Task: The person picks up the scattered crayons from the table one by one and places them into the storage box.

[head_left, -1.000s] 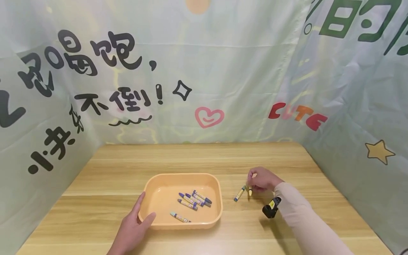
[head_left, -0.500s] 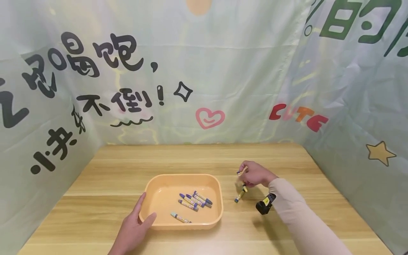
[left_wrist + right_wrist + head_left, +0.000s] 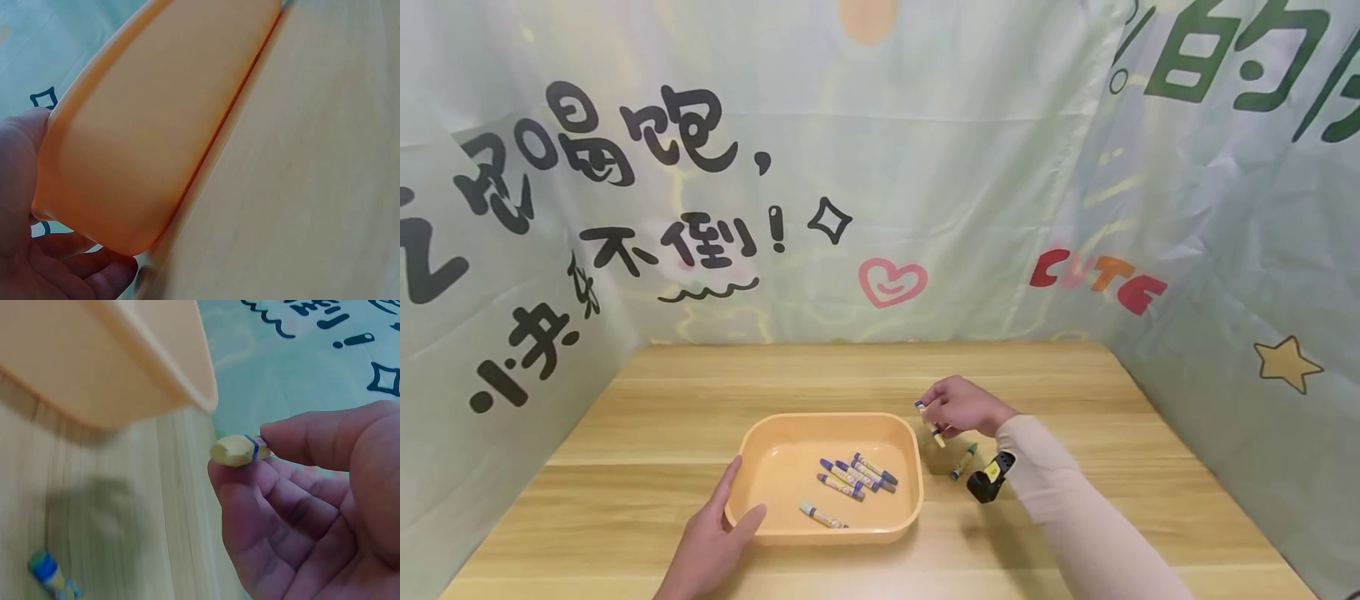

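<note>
My right hand (image 3: 967, 406) pinches a yellow crayon (image 3: 237, 450) between thumb and fingers, raised over the table just right of the tray. The crayon's pale yellow tip points toward the wrist camera. A peach plastic tray (image 3: 767, 479) sits on the table, and my left hand (image 3: 709, 529) grips its near left corner, thumb at the rim and fingers round the outer wall (image 3: 125, 137). Inside the tray lie several crayons in paper wrappers, mostly bunched right of the middle. One pale green crayon (image 3: 822, 515) lies apart near the front wall.
A green crayon (image 3: 964, 461) lies on the wooden table (image 3: 1060, 383) below my right hand. A black wrist camera (image 3: 991, 477) hangs from the right sleeve. Printed cloth (image 3: 970, 183) walls the table at the back and sides.
My right hand has lifted the yellow crayon from beside the green crayon and carried it left toward the tray. My left hand has stayed at the tray's corner.
</note>
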Tool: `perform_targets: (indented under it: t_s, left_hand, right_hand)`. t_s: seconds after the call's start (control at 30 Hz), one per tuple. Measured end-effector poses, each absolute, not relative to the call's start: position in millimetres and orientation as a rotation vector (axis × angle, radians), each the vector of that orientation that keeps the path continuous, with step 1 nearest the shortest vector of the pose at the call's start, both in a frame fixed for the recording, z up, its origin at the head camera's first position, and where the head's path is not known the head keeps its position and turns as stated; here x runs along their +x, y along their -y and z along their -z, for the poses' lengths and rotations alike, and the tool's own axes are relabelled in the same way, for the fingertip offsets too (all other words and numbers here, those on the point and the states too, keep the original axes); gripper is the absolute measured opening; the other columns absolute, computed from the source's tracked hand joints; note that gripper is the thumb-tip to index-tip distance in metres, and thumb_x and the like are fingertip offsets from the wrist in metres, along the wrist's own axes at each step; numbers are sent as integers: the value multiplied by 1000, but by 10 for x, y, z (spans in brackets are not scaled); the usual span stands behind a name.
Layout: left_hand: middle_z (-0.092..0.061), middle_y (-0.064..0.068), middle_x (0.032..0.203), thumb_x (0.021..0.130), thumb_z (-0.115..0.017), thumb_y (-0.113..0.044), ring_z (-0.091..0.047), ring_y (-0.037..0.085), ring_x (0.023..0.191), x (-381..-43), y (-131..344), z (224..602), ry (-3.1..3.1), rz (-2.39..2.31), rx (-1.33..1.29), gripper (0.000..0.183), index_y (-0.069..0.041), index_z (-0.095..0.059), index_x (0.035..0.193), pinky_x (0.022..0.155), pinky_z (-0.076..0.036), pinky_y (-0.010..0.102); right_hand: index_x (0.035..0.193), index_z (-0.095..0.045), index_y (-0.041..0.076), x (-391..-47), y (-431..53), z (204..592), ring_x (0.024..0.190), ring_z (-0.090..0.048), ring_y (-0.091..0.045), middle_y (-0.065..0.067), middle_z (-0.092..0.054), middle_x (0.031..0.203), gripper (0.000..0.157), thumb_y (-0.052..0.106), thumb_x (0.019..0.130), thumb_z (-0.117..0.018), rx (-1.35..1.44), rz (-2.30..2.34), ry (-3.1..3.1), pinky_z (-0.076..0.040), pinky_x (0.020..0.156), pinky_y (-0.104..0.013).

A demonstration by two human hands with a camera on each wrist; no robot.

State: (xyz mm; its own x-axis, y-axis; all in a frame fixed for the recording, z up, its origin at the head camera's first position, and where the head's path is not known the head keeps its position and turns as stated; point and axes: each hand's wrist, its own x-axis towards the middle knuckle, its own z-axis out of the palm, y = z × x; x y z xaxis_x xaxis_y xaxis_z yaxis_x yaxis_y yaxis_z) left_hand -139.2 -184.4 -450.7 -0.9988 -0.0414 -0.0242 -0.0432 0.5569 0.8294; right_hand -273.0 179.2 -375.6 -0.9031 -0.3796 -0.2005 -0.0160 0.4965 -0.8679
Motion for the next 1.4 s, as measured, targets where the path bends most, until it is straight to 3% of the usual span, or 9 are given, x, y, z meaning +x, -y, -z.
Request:
perform_targets:
  t_s: [0.13, 0.37, 0.43, 0.53, 0.8, 0.93, 1.23, 1.37, 1.4]
  left_hand:
    - [-63, 12, 91, 93, -64, -42, -49, 13, 58, -1382, 1841, 4510, -2742, -1462, -107, 82, -22, -16, 157, 51, -43, 26]
    - [-65, 13, 104, 93, -64, -40, -53, 13, 64, -1381, 1839, 4496, -2773, -1462, -76, 81, -20, -17, 157, 59, -45, 26]
    - [-62, 10, 85, 93, -64, -40, -47, 14, 56, -1386, 1837, 4488, -2763, -1465, -85, 81, -23, -17, 157, 52, -42, 27]
    - [-65, 9, 94, 93, -64, -40, -47, 13, 57, -1389, 1831, 4487, -2770, -1471, -69, 81, -21, -17, 157, 53, -42, 26]
    - [-54, 6, 72, 93, -62, -44, -42, 11, 52, -1408, 1826, 4495, -2749, -1443, -84, 82, -24, -14, 157, 48, -39, 25]
    - [-61, 7, 84, 94, -62, -43, -43, 12, 53, -1412, 1826, 4493, -2755, -1450, -68, 81, -24, -15, 157, 49, -40, 26]
    - [-54, 6, 74, 94, -61, -45, -44, 14, 55, -1402, 1836, 4492, -2742, -1441, -83, 82, -26, -13, 157, 49, -40, 27]
    - [-65, 18, 106, 94, -62, -43, -54, 12, 66, -1388, 1842, 4494, -2763, -1452, -53, 82, -23, -14, 157, 58, -46, 27]
    - [-64, 19, 100, 94, -62, -43, -53, 12, 65, -1386, 1846, 4493, -2764, -1448, -55, 82, -24, -14, 157, 57, -46, 27]
  right_hand:
    - [108, -62, -11, -2727, -1675, 3777, 59, -55, -15, -10, -60, 74, 23, 2, 89, -61, -365, 1383, -2368, -52, 56, -29]
    - [101, -66, -12, -2722, -1446, 3768, 59, -59, -12, -16, -67, 81, 17, -2, 89, -61, -429, 1368, -2394, -51, 55, -26]
    - [101, -66, -12, -2718, -1384, 3761, 58, -57, -12, -15, -67, 79, 16, -2, 89, -61, -445, 1356, -2404, -50, 54, -26]
    - [99, -67, -10, -2706, -1293, 3748, 55, -54, -12, -11, -65, 73, 15, -1, 90, -61, -464, 1332, -2411, -48, 53, -25]
    - [91, -66, -7, -2674, -1083, 3757, 57, -54, -12, -10, -64, 73, 8, 0, 90, -63, -492, 1282, -2391, -54, 57, -27]
    - [89, -65, -4, -2678, -1010, 3770, 59, -55, -14, -7, -62, 72, 5, 1, 91, -63, -480, 1239, -2370, -55, 59, -30]
    - [89, -64, 2, -2667, -766, 3825, 69, -62, -17, -5, -63, 83, 4, 2, 87, -67, -450, 1018, -2333, -56, 63, -33]
    - [86, -66, 6, -2642, -637, 3865, 65, -60, -14, -2, -63, 78, 5, 2, 84, -68, -493, 889, -2355, -52, 60, -26]
    - [85, -66, 6, -2635, -606, 3869, 64, -58, -13, -1, -62, 76, 5, 2, 84, -68, -519, 852, -2363, -50, 58, -25]
